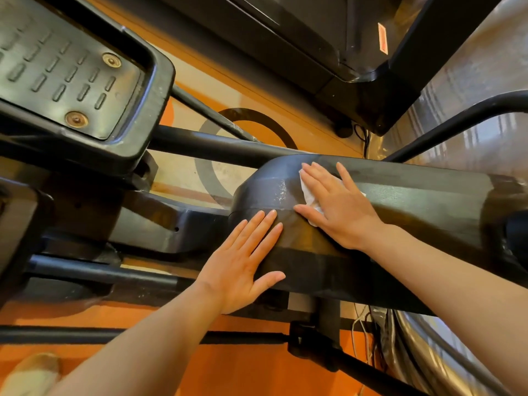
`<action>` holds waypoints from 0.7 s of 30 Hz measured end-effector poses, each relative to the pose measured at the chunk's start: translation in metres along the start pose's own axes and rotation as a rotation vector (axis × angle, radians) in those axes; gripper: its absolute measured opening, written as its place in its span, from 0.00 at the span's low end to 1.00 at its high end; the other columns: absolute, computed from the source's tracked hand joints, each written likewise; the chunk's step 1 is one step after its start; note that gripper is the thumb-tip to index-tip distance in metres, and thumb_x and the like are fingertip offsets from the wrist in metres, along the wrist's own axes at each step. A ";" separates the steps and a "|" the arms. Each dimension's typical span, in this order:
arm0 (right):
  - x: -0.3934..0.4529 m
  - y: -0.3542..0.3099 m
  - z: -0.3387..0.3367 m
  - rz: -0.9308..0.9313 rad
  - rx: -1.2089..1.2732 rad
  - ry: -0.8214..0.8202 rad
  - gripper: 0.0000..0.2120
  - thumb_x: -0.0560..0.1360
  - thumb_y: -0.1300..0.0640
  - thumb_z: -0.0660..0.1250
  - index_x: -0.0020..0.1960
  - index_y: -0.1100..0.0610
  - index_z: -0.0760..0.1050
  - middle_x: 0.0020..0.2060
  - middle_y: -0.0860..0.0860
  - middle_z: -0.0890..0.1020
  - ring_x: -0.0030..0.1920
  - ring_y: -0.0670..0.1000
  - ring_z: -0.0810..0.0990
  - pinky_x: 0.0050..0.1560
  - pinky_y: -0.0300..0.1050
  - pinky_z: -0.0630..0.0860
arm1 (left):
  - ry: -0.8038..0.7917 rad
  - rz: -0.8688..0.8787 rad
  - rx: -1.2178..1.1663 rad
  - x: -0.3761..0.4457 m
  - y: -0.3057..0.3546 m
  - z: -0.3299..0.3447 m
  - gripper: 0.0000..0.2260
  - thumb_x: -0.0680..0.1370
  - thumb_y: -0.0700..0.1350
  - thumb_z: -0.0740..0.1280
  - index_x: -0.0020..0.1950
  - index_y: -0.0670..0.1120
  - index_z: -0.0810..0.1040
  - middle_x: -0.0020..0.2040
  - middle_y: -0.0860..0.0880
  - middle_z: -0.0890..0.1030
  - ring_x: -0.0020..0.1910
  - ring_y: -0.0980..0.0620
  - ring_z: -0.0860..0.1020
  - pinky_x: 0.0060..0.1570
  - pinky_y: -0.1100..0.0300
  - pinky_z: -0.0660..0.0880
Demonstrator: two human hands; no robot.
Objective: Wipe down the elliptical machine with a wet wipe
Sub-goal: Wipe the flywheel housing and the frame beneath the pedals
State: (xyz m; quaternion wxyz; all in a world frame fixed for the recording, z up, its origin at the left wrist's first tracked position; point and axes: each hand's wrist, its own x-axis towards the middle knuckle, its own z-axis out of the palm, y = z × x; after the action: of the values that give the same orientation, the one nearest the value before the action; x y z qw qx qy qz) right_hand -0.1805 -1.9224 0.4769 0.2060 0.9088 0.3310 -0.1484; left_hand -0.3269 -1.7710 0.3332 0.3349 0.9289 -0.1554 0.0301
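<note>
Two bare forearms enter from bottom edge, both reaching onto the elliptical machine point(400, 195). Nearest item: a light shoe toe point(31, 372) at bottom-left, on orange floor point(228, 372).

Left hand point(245, 261): palm flat on near side of the dark rounded housing, fingers straight and close together, thumb spread to the right. Holds nothing; rests on the cover only.

Right hand point(337, 201): further up on top of same housing, fingers extended and slightly fanned, pressing the wet wipe point(310, 195) flat against the surface. Wipe is white, crumpled, mostly hidden under palm; edges show by index finger, thumb and far side of hand. Damp streak on cover just left of wipe.

Beyond housing: black frame tubes, approx. horizontal. Upper left: ribbed foot pedal point(71, 70) w/ two round fasteners. Top centre-right: second black machine base point(357, 67) w/ red label; cables near its foot.
</note>
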 end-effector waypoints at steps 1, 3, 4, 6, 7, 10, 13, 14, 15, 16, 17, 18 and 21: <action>-0.002 -0.001 0.000 -0.015 -0.007 -0.004 0.37 0.77 0.34 0.35 0.80 0.51 0.48 0.80 0.46 0.50 0.79 0.45 0.42 0.76 0.47 0.34 | 0.006 -0.003 0.003 0.000 0.000 0.000 0.33 0.82 0.67 0.46 0.82 0.49 0.48 0.82 0.49 0.48 0.81 0.50 0.45 0.77 0.51 0.47; -0.005 -0.001 0.000 -0.048 -0.020 -0.011 0.34 0.77 0.37 0.31 0.80 0.50 0.43 0.80 0.46 0.46 0.78 0.44 0.38 0.76 0.47 0.33 | 0.016 -0.007 0.013 0.000 0.000 0.000 0.33 0.82 0.67 0.46 0.82 0.49 0.48 0.82 0.49 0.48 0.81 0.50 0.45 0.77 0.52 0.46; -0.006 0.000 0.000 -0.058 -0.016 -0.015 0.33 0.78 0.39 0.30 0.79 0.50 0.42 0.80 0.46 0.44 0.77 0.44 0.37 0.76 0.46 0.33 | 0.021 -0.010 0.012 0.000 0.000 0.001 0.33 0.82 0.67 0.46 0.82 0.49 0.48 0.82 0.49 0.48 0.81 0.50 0.46 0.77 0.52 0.46; -0.002 0.001 -0.002 -0.074 -0.005 -0.028 0.31 0.78 0.41 0.28 0.79 0.50 0.41 0.79 0.46 0.44 0.77 0.43 0.36 0.76 0.46 0.32 | 0.035 -0.012 0.001 -0.001 0.001 0.002 0.33 0.82 0.66 0.47 0.82 0.49 0.49 0.82 0.49 0.48 0.81 0.50 0.45 0.77 0.53 0.46; 0.002 0.001 -0.002 -0.094 -0.013 -0.034 0.31 0.78 0.42 0.29 0.79 0.50 0.41 0.79 0.46 0.44 0.77 0.44 0.36 0.76 0.46 0.31 | 0.040 -0.013 -0.004 -0.002 0.001 0.003 0.34 0.82 0.66 0.47 0.82 0.48 0.48 0.82 0.49 0.47 0.81 0.50 0.46 0.77 0.52 0.46; 0.023 -0.004 -0.005 -0.179 -0.045 -0.055 0.29 0.80 0.44 0.31 0.80 0.50 0.42 0.80 0.46 0.44 0.78 0.45 0.37 0.75 0.48 0.31 | 0.050 -0.020 -0.011 -0.002 0.001 0.004 0.34 0.82 0.66 0.48 0.82 0.47 0.49 0.82 0.48 0.48 0.81 0.50 0.46 0.77 0.52 0.47; 0.044 -0.013 -0.008 -0.200 -0.031 -0.094 0.25 0.84 0.46 0.39 0.80 0.50 0.43 0.80 0.45 0.45 0.78 0.46 0.38 0.75 0.50 0.31 | 0.054 -0.032 -0.014 -0.001 0.002 0.006 0.35 0.82 0.66 0.48 0.82 0.46 0.48 0.82 0.48 0.46 0.81 0.50 0.45 0.77 0.52 0.47; 0.048 -0.016 -0.008 -0.200 -0.034 -0.100 0.25 0.85 0.46 0.40 0.80 0.49 0.43 0.80 0.45 0.45 0.78 0.46 0.38 0.76 0.51 0.32 | 0.054 -0.035 -0.014 -0.001 0.002 0.007 0.35 0.82 0.67 0.48 0.82 0.46 0.48 0.82 0.48 0.46 0.81 0.50 0.45 0.77 0.52 0.47; 0.050 -0.019 -0.007 -0.197 -0.041 -0.103 0.25 0.84 0.46 0.40 0.80 0.49 0.43 0.80 0.45 0.45 0.79 0.47 0.39 0.76 0.52 0.33 | 0.053 -0.038 -0.012 -0.002 0.002 0.008 0.35 0.82 0.67 0.48 0.82 0.46 0.48 0.82 0.48 0.45 0.81 0.50 0.44 0.77 0.52 0.47; 0.050 -0.021 -0.006 -0.189 -0.048 -0.102 0.26 0.84 0.45 0.40 0.80 0.49 0.43 0.80 0.46 0.45 0.79 0.47 0.38 0.77 0.53 0.33 | 0.053 -0.038 -0.013 -0.002 0.002 0.008 0.35 0.82 0.67 0.48 0.82 0.46 0.48 0.82 0.48 0.45 0.81 0.50 0.44 0.77 0.52 0.47; 0.049 -0.022 -0.004 -0.180 -0.055 -0.098 0.26 0.84 0.45 0.40 0.80 0.49 0.43 0.80 0.46 0.45 0.79 0.47 0.38 0.77 0.54 0.33 | 0.054 -0.037 -0.018 -0.002 0.002 0.008 0.35 0.82 0.66 0.48 0.82 0.46 0.48 0.82 0.48 0.45 0.81 0.50 0.44 0.77 0.52 0.47; 0.048 -0.022 -0.003 -0.177 -0.061 -0.093 0.26 0.84 0.45 0.39 0.80 0.49 0.43 0.80 0.46 0.45 0.79 0.47 0.38 0.77 0.54 0.34 | 0.060 -0.035 -0.025 -0.002 0.002 0.008 0.35 0.82 0.66 0.48 0.82 0.45 0.49 0.82 0.48 0.46 0.81 0.50 0.45 0.77 0.52 0.47; 0.041 -0.018 -0.004 -0.216 -0.059 -0.110 0.28 0.82 0.42 0.35 0.80 0.49 0.41 0.80 0.45 0.43 0.78 0.46 0.36 0.77 0.53 0.33 | 0.079 -0.025 -0.050 -0.002 0.002 0.008 0.35 0.82 0.66 0.49 0.82 0.45 0.49 0.82 0.48 0.47 0.81 0.50 0.45 0.77 0.51 0.48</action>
State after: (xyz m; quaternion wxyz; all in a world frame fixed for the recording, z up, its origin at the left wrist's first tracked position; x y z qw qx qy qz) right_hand -0.1620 -1.8859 0.4588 0.2331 0.8520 0.4194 -0.2095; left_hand -0.3293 -1.7769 0.3283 0.3644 0.9201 -0.1313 0.0586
